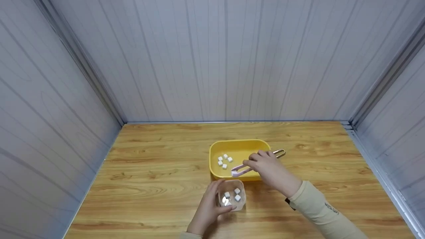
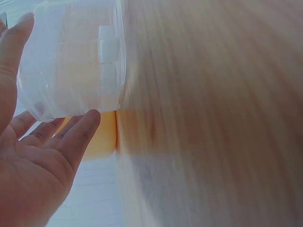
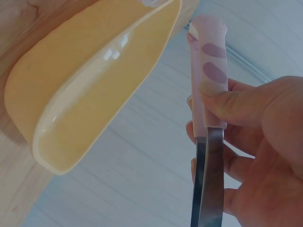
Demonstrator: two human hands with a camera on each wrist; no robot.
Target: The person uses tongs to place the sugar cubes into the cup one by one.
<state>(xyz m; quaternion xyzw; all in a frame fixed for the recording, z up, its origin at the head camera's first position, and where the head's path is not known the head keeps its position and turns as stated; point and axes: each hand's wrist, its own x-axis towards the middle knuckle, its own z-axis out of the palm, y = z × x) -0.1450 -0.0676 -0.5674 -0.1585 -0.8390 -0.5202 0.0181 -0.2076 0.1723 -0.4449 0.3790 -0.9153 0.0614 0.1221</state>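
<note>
My left hand (image 1: pixel 208 203) grips a small clear plastic container (image 1: pixel 229 184), with the thumb at its near side and fingers at the far side. Several white cubes (image 1: pixel 237 198) lie inside it. Between the thumb and fingers of my right hand (image 1: pixel 271 168) is a pair of tongs (image 1: pixel 245 171) with pink paw-like tips and a metal handle. A white cube (image 3: pixel 193 31) sits between the closed tips, over the near edge of a yellow tray (image 1: pixel 244 146). More white cubes (image 1: pixel 224 166) lie in the tray's left half.
The tray and container stand close together on a wood-grain table (image 1: pixel 159 172), the container nearer me. Pale panelled walls (image 1: pixel 212 66) enclose the table at the back and both sides.
</note>
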